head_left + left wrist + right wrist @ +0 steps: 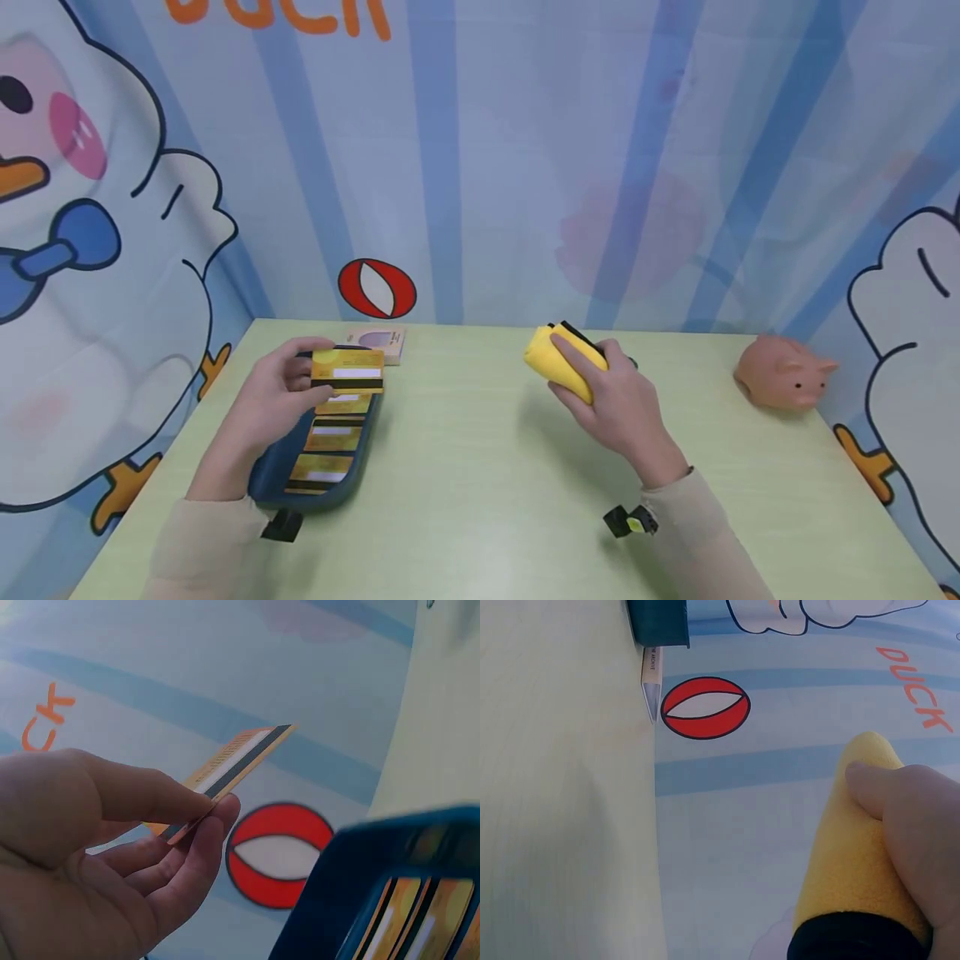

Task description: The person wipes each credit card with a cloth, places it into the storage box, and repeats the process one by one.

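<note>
In the head view my left hand (272, 398) pinches a gold card (348, 362) with a black stripe and a white strip. The left wrist view shows that card (236, 761) tilted between thumb and fingers. Under it on the table lies a dark blue tray (272, 477), where several similar gold cards (330, 438) lie in a row. My right hand (621, 408) grips a bundled yellow cloth (553, 363) with black edging, held above the table. In the right wrist view the thumb presses along the yellow cloth (847, 855), and its black end faces the bottom edge.
A small pale pink box (390, 340) lies behind the tray near the table's back edge. On the far right stands a pink piggy bank (783, 373). A cartoon-printed blue curtain (510, 167) hangs behind the pale green table (480, 500).
</note>
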Tool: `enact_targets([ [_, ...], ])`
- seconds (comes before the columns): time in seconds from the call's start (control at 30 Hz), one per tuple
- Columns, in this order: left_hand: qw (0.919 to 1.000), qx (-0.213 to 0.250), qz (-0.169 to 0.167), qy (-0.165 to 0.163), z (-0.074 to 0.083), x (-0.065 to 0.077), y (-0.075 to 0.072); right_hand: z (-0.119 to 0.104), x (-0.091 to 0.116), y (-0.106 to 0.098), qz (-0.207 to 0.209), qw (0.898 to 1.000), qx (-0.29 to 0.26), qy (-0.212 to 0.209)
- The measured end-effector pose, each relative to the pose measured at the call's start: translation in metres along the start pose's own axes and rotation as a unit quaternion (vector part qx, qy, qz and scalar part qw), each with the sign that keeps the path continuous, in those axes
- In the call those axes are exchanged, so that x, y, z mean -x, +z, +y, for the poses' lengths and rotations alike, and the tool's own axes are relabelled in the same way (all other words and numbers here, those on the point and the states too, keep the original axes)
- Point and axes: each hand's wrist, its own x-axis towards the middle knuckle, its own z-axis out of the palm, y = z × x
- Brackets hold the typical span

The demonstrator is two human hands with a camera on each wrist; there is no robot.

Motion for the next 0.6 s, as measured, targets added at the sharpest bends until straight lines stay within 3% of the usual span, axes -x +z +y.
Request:
enact_targets([
  [0.2,0.9990,-0.038,-0.007,-0.021,-0.020,0.007,-0.018,0.000,0.001,0.000,-0.008,1.000,0.001,0.008],
  [0.43,0.9940,-0.019,-0.090,-0.058,-0.040,0.014,-0.027,0.001,0.002,-0.001,-0.005,1.000,-0.001,0.011],
  [0.6,0.9868,-0.027,-0.128,-0.095,-0.052,0.017,-0.026,0.002,0.001,-0.003,-0.008,1.000,-0.002,0.011],
])
